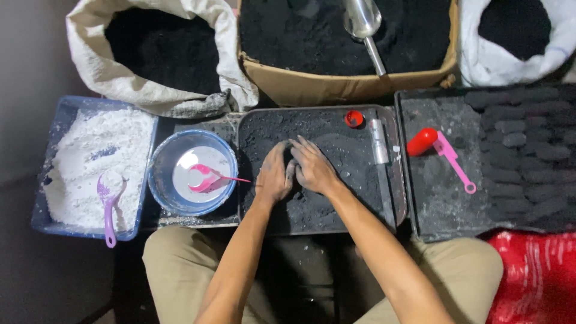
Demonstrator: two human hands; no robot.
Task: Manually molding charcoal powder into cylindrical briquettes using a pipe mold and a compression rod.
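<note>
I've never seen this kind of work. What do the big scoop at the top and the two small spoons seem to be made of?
The big scoop looks like bare metal: silvery, with bright reflections. The purple spoon in the white powder and the pink spoon in the blue bowl look like moulded plastic: vivid, even colour, slightly glossy. That is only by appearance.
</note>
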